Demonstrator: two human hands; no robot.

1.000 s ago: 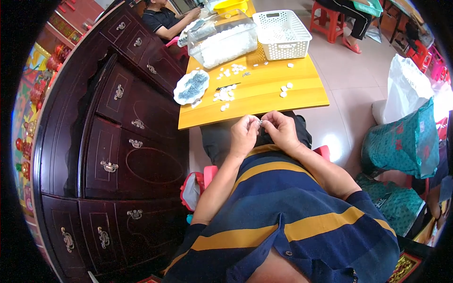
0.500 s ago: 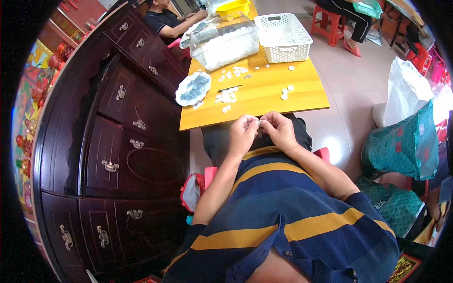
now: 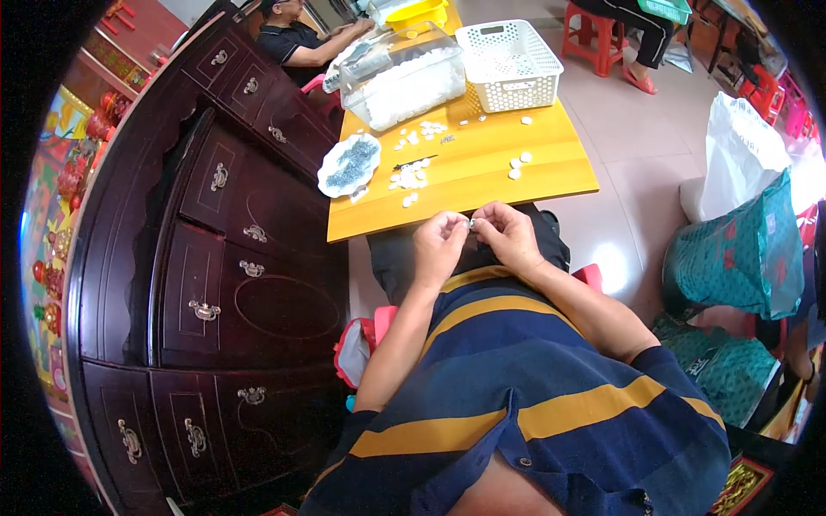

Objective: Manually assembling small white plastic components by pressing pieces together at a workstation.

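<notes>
Just off the table's near edge, above my lap, my left hand (image 3: 440, 245) and my right hand (image 3: 509, 236) meet fingertip to fingertip. Both pinch a small whitish piece (image 3: 471, 224), mostly covered by the fingers, so its kind does not show. On the yellow wooden table (image 3: 482, 185) lie a loose group of small white pieces (image 3: 408, 176) and a thin black tool (image 3: 416, 161). Several round white pieces (image 3: 515, 174) sit farther right. A scalloped white plate (image 3: 372, 148) holds many tiny dark grey parts.
A clear plastic bin (image 3: 366, 101) full of white pieces and a white perforated basket (image 3: 516, 90) stand at the table's far side. Dark wooden drawers (image 3: 284, 301) line my left. Teal bags (image 3: 731, 258) stand on the right. Another person (image 3: 297, 43) sits at the far left.
The view has shifted slightly, so the table and its contents sit a little farther left. My hands keep their pinch on the small piece, with hardly any movement.
</notes>
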